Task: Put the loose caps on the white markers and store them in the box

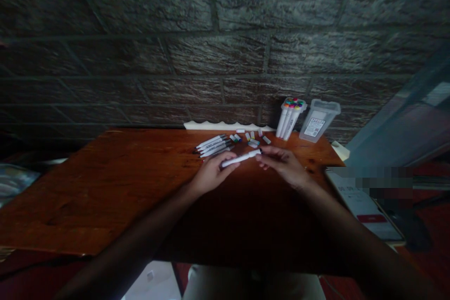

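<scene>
My left hand (213,171) is closed around the body of a white marker (241,157), which lies nearly level and rises slightly to the right. At the marker's dark right end, the fingertips of my right hand (283,164) are pinched. Just beyond my left hand lie several white markers (213,143) side by side, their dark ends pointing right. Small loose caps (253,142) in white with coloured bands are scattered behind the held marker.
At the back right, a clear container (290,119) holds upright markers with coloured ends; beside it stands another clear container (319,119) with a label. A white wavy-edged strip (211,125) runs along the stone-patterned wall (176,56). The wooden table (87,187) extends left.
</scene>
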Demonstrator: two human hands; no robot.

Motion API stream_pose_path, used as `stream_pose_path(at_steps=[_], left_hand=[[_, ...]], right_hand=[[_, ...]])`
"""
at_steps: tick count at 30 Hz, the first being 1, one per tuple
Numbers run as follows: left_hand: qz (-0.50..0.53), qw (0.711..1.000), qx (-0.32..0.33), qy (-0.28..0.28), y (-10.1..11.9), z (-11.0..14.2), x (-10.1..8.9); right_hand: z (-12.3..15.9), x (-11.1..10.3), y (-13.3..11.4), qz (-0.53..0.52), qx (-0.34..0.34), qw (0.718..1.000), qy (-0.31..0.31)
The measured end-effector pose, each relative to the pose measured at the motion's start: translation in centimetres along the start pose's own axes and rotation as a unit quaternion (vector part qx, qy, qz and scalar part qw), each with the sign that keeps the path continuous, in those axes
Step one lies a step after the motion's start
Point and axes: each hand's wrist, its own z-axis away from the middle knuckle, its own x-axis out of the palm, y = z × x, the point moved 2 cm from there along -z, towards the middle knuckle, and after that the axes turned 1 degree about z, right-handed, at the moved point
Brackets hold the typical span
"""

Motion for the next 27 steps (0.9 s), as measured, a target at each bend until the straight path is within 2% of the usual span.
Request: stream_pose_path(at_steps=[4,7,11,16,18,22,25,27], left_hand=[[-0.021,1.0,0.014,0.0,0.1,0.1,-0.1],[-0.033,0.999,0.031,0.006,0.2,0.2,-0.2],[-0.048,0.998,0.039,-0.024,0.1,0.4,0.0],[-0.041,0.998,0.035,-0.017,-0.1,0.5,0.1],[-0.032,0.999,0.034,-0.016,0.0,0.5,0.2],[-0.02,0.999,0.026,-0.034,0.8,0.7,0.8],[-0.029,0.997,0.037,-0.054,1.8,0.9,1.6],[-0.045,0.995,0.06,-0.066,2.5,1.0,2.1]], right_hand=[[0.0,-0.3,0.1,0.081,-0.016,0.997,0.0],[0.2,-0.2,-0.1,0.124,-0.028,0.992,-0.027],[0.7,-0.1,-0.3,0.161,-0.012,0.984,-0.08],[0.8,-0.4,-0.5,0.177,0.0,0.98,-0.088],[0.6,-0.6,-0.6,0.166,-0.005,0.984,-0.067],[0.1,-0.5,-0.5,0.06,-0.011,0.997,0.044],[-0.1,0.3,-0.1,-0.023,-0.009,0.993,0.115],[0.0,1.0,0.1,-0.06,-0.008,0.988,0.139]])
